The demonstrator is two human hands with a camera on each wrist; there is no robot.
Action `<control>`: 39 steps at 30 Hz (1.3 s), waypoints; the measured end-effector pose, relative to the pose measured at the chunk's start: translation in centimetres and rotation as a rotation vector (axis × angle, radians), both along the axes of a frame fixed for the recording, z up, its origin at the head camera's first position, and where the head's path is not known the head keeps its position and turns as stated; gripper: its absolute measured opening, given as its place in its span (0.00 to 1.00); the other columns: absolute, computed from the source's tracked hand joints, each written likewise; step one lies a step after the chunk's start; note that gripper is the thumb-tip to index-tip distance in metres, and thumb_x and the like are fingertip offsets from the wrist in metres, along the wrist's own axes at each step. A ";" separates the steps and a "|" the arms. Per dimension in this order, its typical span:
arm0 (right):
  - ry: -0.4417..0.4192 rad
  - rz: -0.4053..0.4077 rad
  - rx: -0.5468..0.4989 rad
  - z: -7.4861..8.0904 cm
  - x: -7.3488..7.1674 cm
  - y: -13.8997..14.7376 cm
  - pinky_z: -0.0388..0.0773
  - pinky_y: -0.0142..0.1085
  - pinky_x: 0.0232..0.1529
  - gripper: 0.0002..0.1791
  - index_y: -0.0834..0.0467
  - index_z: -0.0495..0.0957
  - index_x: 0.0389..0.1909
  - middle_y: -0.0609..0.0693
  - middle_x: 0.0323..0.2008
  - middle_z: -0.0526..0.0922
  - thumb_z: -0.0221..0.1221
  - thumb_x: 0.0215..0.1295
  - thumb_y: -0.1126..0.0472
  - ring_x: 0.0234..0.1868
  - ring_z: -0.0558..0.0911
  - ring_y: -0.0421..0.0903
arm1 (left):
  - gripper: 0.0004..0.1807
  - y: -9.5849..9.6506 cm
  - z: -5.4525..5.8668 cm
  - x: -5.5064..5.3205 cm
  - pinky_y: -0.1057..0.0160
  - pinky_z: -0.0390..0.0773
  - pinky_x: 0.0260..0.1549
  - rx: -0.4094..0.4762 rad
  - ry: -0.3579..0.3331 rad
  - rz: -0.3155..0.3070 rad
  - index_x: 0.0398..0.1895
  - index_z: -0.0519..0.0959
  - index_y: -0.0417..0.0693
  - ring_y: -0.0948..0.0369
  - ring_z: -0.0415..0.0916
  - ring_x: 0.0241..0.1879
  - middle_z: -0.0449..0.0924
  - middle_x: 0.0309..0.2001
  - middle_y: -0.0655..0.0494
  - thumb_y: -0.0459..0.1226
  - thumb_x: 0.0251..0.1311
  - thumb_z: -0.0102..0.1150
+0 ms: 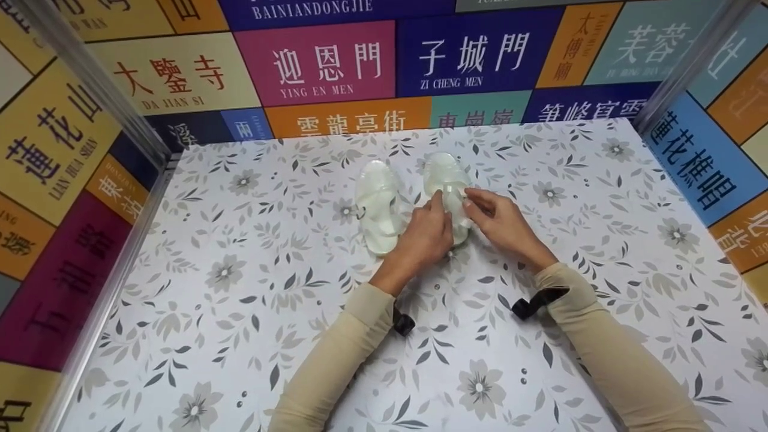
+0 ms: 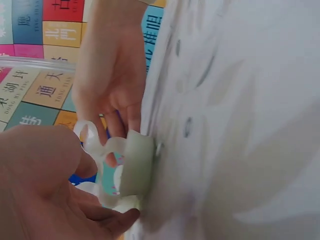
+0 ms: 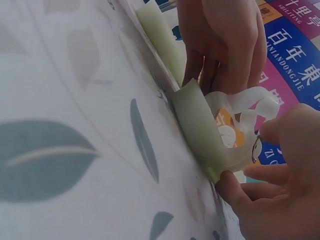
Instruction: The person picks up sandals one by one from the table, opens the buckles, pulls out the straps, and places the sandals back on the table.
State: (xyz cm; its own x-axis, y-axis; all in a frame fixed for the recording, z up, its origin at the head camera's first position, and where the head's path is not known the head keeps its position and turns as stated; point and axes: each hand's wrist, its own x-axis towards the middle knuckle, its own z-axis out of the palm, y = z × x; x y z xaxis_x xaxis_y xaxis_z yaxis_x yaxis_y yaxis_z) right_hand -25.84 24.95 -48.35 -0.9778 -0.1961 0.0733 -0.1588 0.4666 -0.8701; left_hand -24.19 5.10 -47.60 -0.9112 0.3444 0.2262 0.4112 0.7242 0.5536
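Note:
Two pale green jelly sandals lie side by side, toes pointing away from me. My left hand [image 1: 427, 233] is at the inner side of the right sandal [image 1: 445, 174], gripping its side with thumb and fingers. On the outer side, my right hand [image 1: 495, 219] holds it between thumb and fingertips, beside a small metal buckle [image 3: 256, 149] on the ankle strap. The sandal's heel [image 2: 137, 162] faces me in the left wrist view, its strap looped up above the sole. Just left of my left hand lies the left sandal [image 1: 377, 186], untouched. My hands partly cover the right sandal's straps.
A white cloth with grey flowers and leaves covers the table [image 1: 240, 336]. Colourful panels with large lettering [image 1: 324, 60] stand behind it and at both sides. A black wrist camera [image 1: 528, 307] sits on the right wrist, another on the left.

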 end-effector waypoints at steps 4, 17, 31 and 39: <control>-0.011 0.005 -0.031 -0.1 0.0 0.0 0.79 0.23 0.64 0.28 0.61 0.73 0.76 0.61 0.72 0.80 0.56 0.85 0.50 0.71 0.82 0.55 | 0.31 -0.2 0.4 0.2 0.48 0.80 0.70 0.076 -0.090 -0.031 0.82 0.58 0.29 0.41 0.80 0.68 0.78 0.69 0.30 0.35 0.83 0.46; 0.031 0.032 -0.069 -0.4 0.2 -0.2 0.78 0.21 0.61 0.22 0.55 0.83 0.68 0.54 0.67 0.86 0.56 0.85 0.49 0.67 0.84 0.48 | 0.28 -0.9 0.3 0.1 0.50 0.82 0.67 0.171 -0.152 -0.032 0.80 0.64 0.37 0.47 0.82 0.67 0.83 0.66 0.37 0.35 0.80 0.51; 0.038 0.038 -0.140 0.3 0.4 0.2 0.81 0.23 0.62 0.21 0.64 0.83 0.65 0.61 0.62 0.87 0.61 0.82 0.55 0.59 0.86 0.37 | 0.27 -0.1 1.3 1.9 0.50 0.86 0.60 0.198 -0.011 0.017 0.75 0.70 0.34 0.44 0.86 0.60 0.86 0.61 0.35 0.31 0.76 0.57; 0.028 0.070 -0.165 0.3 2.0 -0.4 0.83 0.26 0.62 0.18 0.63 0.84 0.63 0.60 0.62 0.88 0.64 0.80 0.58 0.61 0.87 0.41 | 0.27 -1.2 1.7 3.6 0.49 0.88 0.56 0.171 0.035 -0.002 0.74 0.71 0.32 0.44 0.88 0.56 0.89 0.56 0.34 0.30 0.73 0.58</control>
State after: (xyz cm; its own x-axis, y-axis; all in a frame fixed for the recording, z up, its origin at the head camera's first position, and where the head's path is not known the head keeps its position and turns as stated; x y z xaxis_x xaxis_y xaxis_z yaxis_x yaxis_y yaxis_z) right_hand -23.89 24.58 -48.10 -0.9593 -0.2470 0.1371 -0.2111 0.3043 -0.9289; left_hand -20.55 3.90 -45.92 -0.9009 0.3001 0.3136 0.4340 0.6199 0.6538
